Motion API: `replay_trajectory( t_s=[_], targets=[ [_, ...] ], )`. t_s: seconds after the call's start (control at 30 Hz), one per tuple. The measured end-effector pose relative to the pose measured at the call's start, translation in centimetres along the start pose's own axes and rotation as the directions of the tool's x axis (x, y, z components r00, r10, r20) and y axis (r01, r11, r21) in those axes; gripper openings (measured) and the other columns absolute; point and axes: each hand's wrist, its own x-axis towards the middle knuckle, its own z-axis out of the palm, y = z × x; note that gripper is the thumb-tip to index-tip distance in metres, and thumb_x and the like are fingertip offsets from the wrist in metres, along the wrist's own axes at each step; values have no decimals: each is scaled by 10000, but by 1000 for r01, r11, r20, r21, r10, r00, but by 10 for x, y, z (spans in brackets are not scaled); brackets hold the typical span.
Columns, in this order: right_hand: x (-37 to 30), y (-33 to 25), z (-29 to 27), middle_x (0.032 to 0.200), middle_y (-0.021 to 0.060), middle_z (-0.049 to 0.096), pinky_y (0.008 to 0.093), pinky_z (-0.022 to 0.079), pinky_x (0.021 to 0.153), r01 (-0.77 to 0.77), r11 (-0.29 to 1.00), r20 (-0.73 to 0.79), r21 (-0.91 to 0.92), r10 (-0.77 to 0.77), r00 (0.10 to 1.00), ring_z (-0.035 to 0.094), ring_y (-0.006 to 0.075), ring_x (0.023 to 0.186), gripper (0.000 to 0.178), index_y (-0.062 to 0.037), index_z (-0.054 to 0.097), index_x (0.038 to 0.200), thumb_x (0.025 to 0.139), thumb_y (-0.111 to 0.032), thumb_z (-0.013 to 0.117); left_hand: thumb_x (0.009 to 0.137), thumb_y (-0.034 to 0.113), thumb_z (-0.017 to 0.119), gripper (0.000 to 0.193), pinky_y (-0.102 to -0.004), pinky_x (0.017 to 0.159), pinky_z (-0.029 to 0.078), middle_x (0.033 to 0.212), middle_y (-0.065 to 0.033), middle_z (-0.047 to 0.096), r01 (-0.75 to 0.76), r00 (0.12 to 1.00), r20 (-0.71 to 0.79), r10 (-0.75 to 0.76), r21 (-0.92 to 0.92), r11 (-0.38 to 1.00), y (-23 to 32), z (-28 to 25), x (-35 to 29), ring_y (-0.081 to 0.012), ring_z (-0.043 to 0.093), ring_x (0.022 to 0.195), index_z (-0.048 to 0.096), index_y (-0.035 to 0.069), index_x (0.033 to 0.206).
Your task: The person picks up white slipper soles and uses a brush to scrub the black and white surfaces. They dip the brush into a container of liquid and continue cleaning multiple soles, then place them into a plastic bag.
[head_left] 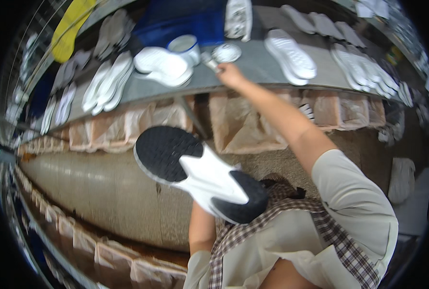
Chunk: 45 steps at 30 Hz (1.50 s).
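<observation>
My right hand (231,76) closes round a small brush-like tool (208,61), just inside the near edge of the tabletop (253,59). My left hand hides behind the black-and-white sole (208,177); I cannot tell its grip. The sole, raised between that edge and me, looks light, springy, probably grippy underneath; its narrow white waist suits holding.
</observation>
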Motion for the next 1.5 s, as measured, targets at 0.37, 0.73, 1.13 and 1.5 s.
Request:
replay_trajectory(
  t_s=[0.37,0.73,1.13,1.5],
  targets=[
    [-273,-96,-172,1217,164,417,417,465,864,609,786,300,107,-609,734,500,324,1089,695,-50,472,1160,663,-431,773,933,394,464,406,-394,871,465,896,-48,565,97,995,35,-98,30,995,-24,12,9,-181,545,788,509,104,1214],
    [-272,-65,-202,1292,177,457,344,481,945,-192,439,148,878,132,980,516,257,1153,507,27,392,1289,868,-165,602,930,397,466,410,-396,867,464,880,-45,565,166,976,133,-172,56,985,-61,76,48,-179,543,772,509,105,1215],
    [-94,33,-277,1255,212,468,416,546,805,-127,-181,206,975,532,822,524,449,1057,546,-52,425,1274,935,-480,435,904,430,494,476,-351,771,430,782,-16,535,124,989,79,-126,33,992,-54,112,33,-162,473,665,494,105,1252],
    [-69,60,-284,1257,288,442,354,591,752,-341,68,289,938,393,873,577,405,1041,570,19,351,1293,964,-446,364,879,443,531,508,-306,649,347,767,-15,521,69,955,294,-42,-80,994,-35,121,29,-149,420,646,474,99,1247]
  ],
)
